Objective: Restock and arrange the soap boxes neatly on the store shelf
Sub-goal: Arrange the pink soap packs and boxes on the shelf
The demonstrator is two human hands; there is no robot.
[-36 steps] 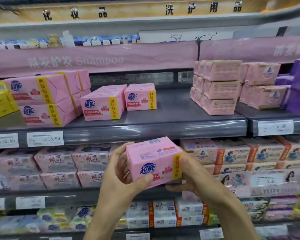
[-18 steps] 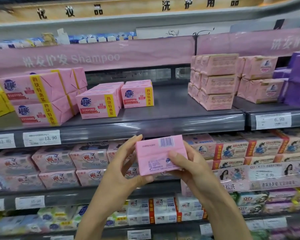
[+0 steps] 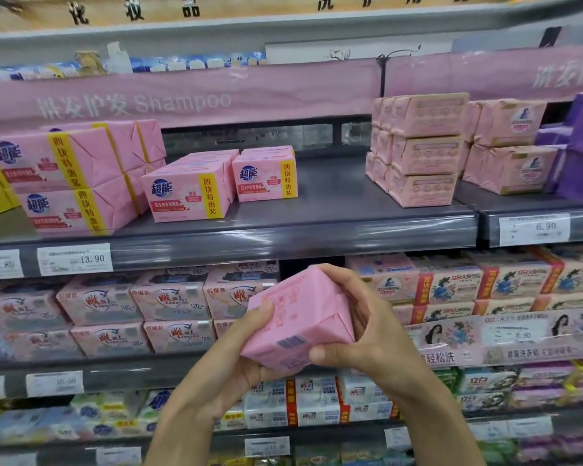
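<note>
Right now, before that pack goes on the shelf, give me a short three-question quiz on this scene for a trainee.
1. True or false: the left hand and the right hand both grip the pink soap pack.
2. Where is the bare stretch of the upper shelf? A: between the blue-logo pink packs and the three-high pale pink stack. B: at its far left end. C: nowhere.
3. Fill in: the price tag under the two-high pink stack reads ___.
Key: 1 true; 2 A; 3 13.90.
</note>
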